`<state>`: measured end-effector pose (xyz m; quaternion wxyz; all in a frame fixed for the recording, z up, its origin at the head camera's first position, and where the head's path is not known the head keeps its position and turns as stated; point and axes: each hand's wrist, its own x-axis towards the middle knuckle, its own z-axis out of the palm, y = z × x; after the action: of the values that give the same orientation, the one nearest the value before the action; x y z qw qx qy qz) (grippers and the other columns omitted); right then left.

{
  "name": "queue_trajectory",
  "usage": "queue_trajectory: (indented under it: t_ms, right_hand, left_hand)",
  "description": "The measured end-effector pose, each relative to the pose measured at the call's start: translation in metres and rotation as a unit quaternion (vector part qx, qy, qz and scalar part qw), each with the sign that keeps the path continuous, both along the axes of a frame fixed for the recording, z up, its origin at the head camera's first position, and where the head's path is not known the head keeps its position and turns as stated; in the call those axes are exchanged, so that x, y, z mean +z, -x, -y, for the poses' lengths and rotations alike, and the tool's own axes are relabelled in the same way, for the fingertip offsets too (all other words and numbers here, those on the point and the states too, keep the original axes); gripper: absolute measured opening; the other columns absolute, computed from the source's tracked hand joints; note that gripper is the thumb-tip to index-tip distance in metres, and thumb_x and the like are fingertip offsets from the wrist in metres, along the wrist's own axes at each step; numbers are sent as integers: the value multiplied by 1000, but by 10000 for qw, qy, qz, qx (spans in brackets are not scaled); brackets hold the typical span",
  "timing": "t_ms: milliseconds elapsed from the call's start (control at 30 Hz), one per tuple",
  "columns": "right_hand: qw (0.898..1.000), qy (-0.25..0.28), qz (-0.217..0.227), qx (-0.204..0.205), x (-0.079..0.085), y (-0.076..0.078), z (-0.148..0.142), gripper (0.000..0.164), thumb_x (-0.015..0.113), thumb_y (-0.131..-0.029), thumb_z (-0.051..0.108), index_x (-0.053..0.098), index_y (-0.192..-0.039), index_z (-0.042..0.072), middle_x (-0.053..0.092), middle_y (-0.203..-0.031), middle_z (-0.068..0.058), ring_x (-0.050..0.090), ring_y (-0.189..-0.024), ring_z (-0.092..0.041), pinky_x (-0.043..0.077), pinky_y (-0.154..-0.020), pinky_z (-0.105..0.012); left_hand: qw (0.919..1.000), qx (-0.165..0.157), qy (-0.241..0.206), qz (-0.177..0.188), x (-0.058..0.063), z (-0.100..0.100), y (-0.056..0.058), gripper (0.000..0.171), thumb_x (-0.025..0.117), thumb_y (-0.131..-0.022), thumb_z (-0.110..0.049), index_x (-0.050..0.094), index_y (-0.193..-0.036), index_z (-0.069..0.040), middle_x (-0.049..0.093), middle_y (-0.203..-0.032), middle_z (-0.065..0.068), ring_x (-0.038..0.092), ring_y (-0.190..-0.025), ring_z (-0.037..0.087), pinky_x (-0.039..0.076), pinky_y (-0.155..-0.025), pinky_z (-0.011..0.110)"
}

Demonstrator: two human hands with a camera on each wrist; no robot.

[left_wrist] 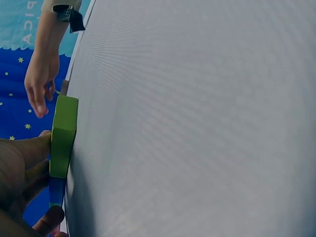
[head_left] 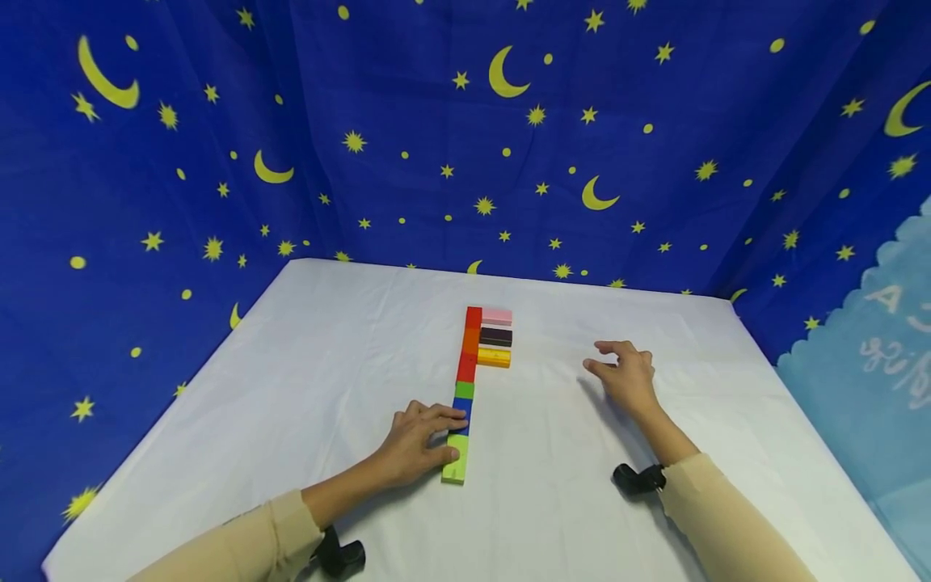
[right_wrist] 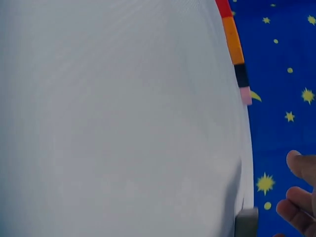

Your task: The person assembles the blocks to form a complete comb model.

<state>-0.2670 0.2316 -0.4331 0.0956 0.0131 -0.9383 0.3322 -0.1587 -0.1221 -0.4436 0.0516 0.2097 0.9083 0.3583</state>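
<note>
My left hand (head_left: 416, 443) rests on the near end of a row of coloured blocks. Its fingers lie on a blue block (head_left: 461, 429), its thumb on a light green block (head_left: 454, 473). Farther up the row come a green block (head_left: 465, 391), a red block (head_left: 466, 369), an orange block (head_left: 471, 339) and another red block (head_left: 473, 316). A yellow-orange block (head_left: 494, 358), a black block (head_left: 496, 336) and a pink block (head_left: 497, 317) stick out rightward from the far part. My right hand (head_left: 627, 378) is apart from them, fingers loosely bent, holding nothing.
The white cloth-covered table (head_left: 538, 469) ends against a blue star-and-moon curtain (head_left: 422, 105). Light blue cloth (head_left: 887, 347) hangs at the right. Low in the right wrist view stands a grey blocky shape (right_wrist: 246, 223) of unclear kind.
</note>
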Motion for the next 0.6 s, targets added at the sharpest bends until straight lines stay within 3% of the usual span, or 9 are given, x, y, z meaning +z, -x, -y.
queue_trajectory:
  t_ms: [267, 600]
  right_hand:
    - [9993, -120, 142, -320, -3, -13, -22, 51, 66, -86, 32, 56, -127, 2, 52, -129, -24, 36, -110, -43, 25, -89, -55]
    - [9974, -374, 180, -586, -18, -28, -31, 56, 68, -83, 34, 57, -125, -1, 54, -125, -26, 39, -105, -42, 25, -86, -53]
  left_hand:
    - [10000, 41, -10, 11, 0, 0, 1, 42, 71, -83, -28, 64, -123, -21, 57, -130, -10, 39, -103, 11, 27, -79, 33]
    - [10000, 39, -18, 22, 0, 0, 0, 42, 71, -82, -26, 65, -123, -20, 57, -130, -9, 39, -103, 11, 27, -78, 32]
